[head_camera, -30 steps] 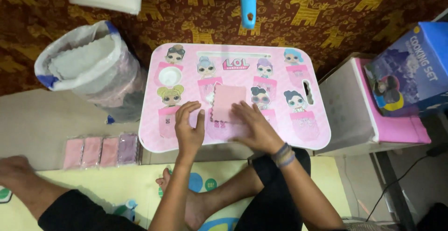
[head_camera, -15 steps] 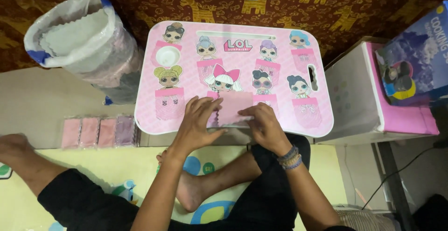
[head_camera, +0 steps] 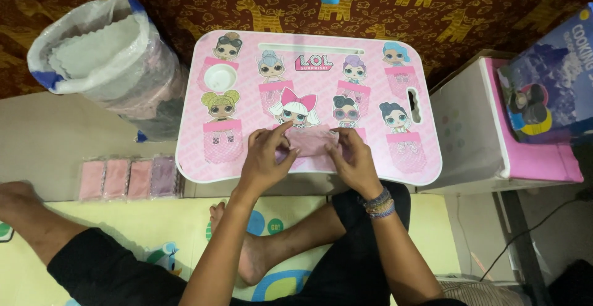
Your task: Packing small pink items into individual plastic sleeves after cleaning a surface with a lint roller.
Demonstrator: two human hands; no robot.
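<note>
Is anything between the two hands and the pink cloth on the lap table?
Nothing visible. The left hand and the right hand both rest directly on the pink cloth, one at each end, with it lying on the pink lap table. The table's round cup recess sits well away from them.

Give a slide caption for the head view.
Both hands, left and right, fold a pink cloth on a pink lap table.

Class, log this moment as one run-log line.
left hand: pressing pink cloth | right hand: pressing same cloth | surface: pink lap table | nearby: packed cloths
</note>
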